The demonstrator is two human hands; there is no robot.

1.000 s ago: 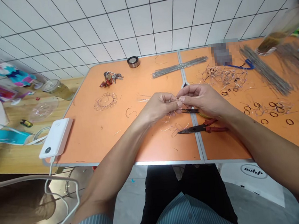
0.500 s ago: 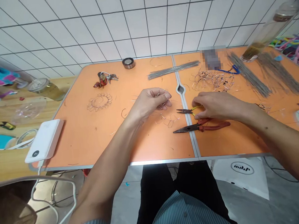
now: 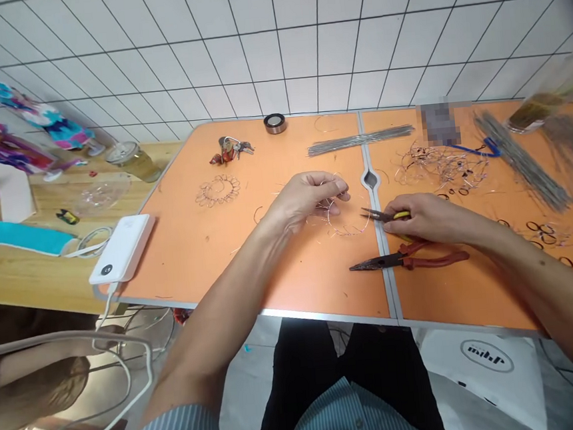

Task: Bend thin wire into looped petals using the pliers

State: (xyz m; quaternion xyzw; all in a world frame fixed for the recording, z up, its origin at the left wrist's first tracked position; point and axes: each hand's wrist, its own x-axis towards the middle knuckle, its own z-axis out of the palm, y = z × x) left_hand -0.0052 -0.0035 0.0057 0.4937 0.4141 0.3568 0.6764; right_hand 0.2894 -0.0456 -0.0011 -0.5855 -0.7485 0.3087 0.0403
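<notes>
Two hands over the orange table (image 3: 282,275). Nearest, below the table's front edge, a white bag (image 3: 485,365) shows a dark oval logo, lettering upside down and unreadable. On the table by the front edge lie red-handled long-nose pliers (image 3: 411,259), untouched. Just beyond, the right hand (image 3: 424,217) is wrapped around small yellow-handled pliers (image 3: 387,215), dark tips pointing left across the centre seam. Left hand (image 3: 310,198) is pinched together on a thin, springy pinkish wire piece (image 3: 340,220) that loops down onto the table. Farther back: a wire flower (image 3: 217,190), keys (image 3: 230,149), a tape roll (image 3: 274,123) at the far edge.
</notes>
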